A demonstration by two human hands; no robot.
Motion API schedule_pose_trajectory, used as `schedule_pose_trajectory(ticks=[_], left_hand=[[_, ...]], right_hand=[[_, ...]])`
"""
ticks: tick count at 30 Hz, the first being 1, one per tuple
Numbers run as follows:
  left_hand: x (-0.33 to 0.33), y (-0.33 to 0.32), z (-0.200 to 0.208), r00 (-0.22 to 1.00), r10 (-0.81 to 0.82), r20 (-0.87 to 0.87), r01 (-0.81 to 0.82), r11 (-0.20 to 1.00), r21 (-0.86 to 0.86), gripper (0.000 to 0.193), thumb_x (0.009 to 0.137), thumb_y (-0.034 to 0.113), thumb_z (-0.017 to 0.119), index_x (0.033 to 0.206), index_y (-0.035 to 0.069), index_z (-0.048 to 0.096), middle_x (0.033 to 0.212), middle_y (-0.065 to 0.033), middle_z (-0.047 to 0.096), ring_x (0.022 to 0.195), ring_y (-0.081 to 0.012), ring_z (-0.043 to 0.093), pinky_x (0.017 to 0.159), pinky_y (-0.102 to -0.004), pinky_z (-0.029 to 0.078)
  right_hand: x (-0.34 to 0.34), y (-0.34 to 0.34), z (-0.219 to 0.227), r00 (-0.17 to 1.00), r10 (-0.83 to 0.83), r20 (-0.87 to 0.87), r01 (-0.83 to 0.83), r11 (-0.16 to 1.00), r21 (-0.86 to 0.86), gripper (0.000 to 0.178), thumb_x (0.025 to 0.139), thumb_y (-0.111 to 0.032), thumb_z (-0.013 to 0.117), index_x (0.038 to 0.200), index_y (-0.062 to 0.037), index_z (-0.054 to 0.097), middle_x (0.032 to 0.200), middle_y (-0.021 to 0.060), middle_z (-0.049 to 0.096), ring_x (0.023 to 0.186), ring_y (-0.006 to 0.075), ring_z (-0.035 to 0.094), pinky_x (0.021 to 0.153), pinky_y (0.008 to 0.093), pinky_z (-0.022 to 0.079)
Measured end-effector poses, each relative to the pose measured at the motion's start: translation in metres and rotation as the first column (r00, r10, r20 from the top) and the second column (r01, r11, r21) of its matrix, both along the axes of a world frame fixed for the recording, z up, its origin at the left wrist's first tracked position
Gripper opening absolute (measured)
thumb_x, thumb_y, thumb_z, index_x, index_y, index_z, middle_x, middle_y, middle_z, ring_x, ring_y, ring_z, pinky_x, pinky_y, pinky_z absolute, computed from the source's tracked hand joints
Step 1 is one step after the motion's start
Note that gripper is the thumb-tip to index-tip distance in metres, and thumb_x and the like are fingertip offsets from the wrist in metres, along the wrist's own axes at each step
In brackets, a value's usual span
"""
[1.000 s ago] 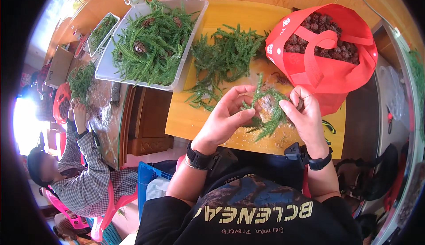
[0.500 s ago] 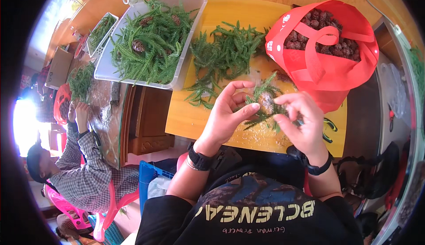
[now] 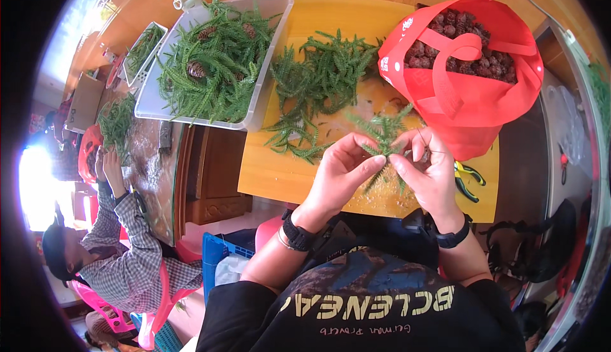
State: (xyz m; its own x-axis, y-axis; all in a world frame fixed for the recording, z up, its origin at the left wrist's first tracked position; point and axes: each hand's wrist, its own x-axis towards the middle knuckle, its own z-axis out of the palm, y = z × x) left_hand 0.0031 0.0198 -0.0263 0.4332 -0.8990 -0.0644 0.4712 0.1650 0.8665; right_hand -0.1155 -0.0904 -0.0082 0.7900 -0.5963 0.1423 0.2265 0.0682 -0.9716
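A green artificial-looking pine sprig [image 3: 384,128] is pinched at its middle between both hands, over the yellow table [image 3: 273,172]. My left hand [image 3: 339,172] grips it with thumb and forefinger, and my right hand [image 3: 435,172] does the same from the other side, thumbs almost touching. Needles fan out above and below the fingertips. Something brown, perhaps a pine cone, shows partly among my right fingers; its hold is unclear. Loose green sprigs [image 3: 331,72] lie in a pile beyond my hands.
At the far left stands a clear plastic bin [image 3: 251,107] of sprigs and cones. A red bag [image 3: 490,107] full of pine cones fills the far right. Pliers [image 3: 469,179] with yellow-black handles lie beside my right hand. Left, another person [image 3: 137,250] works at a separate table.
My hands have drawn together, and both now pinch the sprig's middle. The sprig has turned, its needles pointing up between the hands. More of the pliers shows.
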Motion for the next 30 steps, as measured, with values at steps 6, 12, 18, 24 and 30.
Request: schedule_pose_trajectory(ticks=[6,12,18,24,30], left_hand=[[0.000,-0.002,-0.001,0.998,0.050,-0.033,-0.052,0.995,-0.083,0.011,0.086,0.005,0.060,0.094,0.004,0.052,0.088,0.0007,0.058,0.081,-0.0037,0.053,0.074,-0.0197,0.044],[0.001,-0.002,-0.008,0.995,0.098,0.008,-0.096,0.990,-0.098,0.015,0.086,0.005,0.059,0.100,0.003,0.054,0.094,-0.0030,0.061,0.085,-0.0083,0.057,0.078,-0.0230,0.045],[-0.002,0.002,-0.004,0.997,0.000,-0.077,-0.022,0.960,-0.279,0.042,0.077,0.006,0.071,0.114,0.002,0.053,0.103,-0.0031,0.058,0.099,-0.0109,0.054,0.088,-0.0271,0.044],[-0.001,0.000,-0.002,0.954,0.193,0.231,-0.128,0.955,-0.269,0.039,0.073,0.000,0.072,0.108,0.000,0.055,0.099,-0.0036,0.056,0.098,-0.0137,0.055,0.086,-0.0281,0.046],[0.002,0.003,0.003,0.935,0.261,0.241,-0.240,0.964,-0.110,0.014,0.081,-0.004,0.063,0.094,-0.001,0.060,0.093,-0.0050,0.058,0.082,-0.0112,0.060,0.066,-0.0208,0.050]], right_hand=[[-0.002,0.003,-0.008,0.994,-0.085,0.071,0.101,0.960,-0.262,0.030,0.074,0.011,0.062,0.075,-0.0074,0.039,0.089,0.0063,0.058,0.072,0.0073,0.050,0.065,0.0207,0.041],[0.003,0.007,0.002,0.976,-0.138,0.167,0.216,0.664,-0.716,0.028,0.067,0.009,0.066,0.066,-0.0063,0.043,0.087,0.0069,0.066,0.075,0.0235,0.062,0.066,0.0314,0.049],[0.001,0.009,0.001,0.984,-0.119,0.130,0.175,0.741,-0.648,0.028,0.071,0.009,0.062,0.068,-0.0061,0.039,0.093,0.0108,0.065,0.073,0.0190,0.058,0.066,0.0284,0.047],[-0.006,0.010,-0.002,0.999,-0.001,0.054,0.023,0.914,-0.406,0.022,0.080,0.006,0.052,0.076,-0.0074,0.035,0.105,0.0185,0.060,0.075,0.0124,0.052,0.070,0.0243,0.043],[-0.012,0.002,0.002,0.992,0.099,0.074,-0.078,0.966,-0.245,0.004,0.085,-0.006,0.039,0.084,-0.0077,0.035,0.111,0.0185,0.052,0.089,0.0169,0.051,0.082,0.0294,0.040]])
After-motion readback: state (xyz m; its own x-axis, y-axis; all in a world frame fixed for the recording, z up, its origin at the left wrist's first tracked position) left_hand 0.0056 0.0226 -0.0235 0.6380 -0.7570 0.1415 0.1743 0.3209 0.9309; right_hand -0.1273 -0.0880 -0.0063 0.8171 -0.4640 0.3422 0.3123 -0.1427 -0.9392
